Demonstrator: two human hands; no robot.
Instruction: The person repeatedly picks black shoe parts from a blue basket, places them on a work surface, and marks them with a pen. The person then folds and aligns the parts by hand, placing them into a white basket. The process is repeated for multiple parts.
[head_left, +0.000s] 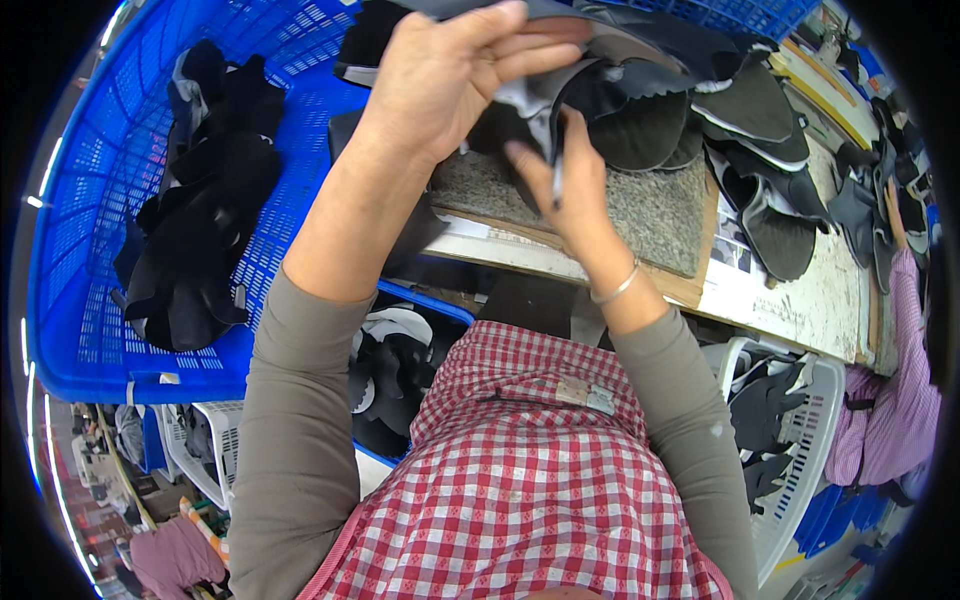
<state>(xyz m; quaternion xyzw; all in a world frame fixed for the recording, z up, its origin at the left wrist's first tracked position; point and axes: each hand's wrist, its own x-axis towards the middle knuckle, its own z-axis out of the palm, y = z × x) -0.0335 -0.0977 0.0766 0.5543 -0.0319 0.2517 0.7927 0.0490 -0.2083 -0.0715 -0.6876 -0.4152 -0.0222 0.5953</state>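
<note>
My right hand (575,190) grips a dark shoe upper (535,110) by its pale-lined edge, thumb on one side and fingers on the other, above a grey speckled slab (650,215) on the workbench. Just above and to the left is my left hand (440,80), slightly blurred. Its thumb and straight fingers close on dark upper material at the top of the view; the fingertips partly cover it. More black uppers (640,130) lie heaped right behind my hands, overlapping, so where the held piece ends is hard to make out.
A large blue basket (75,300) with black uppers (200,240) stands on the left. Further uppers (780,230) lie along the white bench (790,310). Below are a blue crate (440,300) and a white basket (815,430). A co-worker's checked sleeve (905,350) is at right.
</note>
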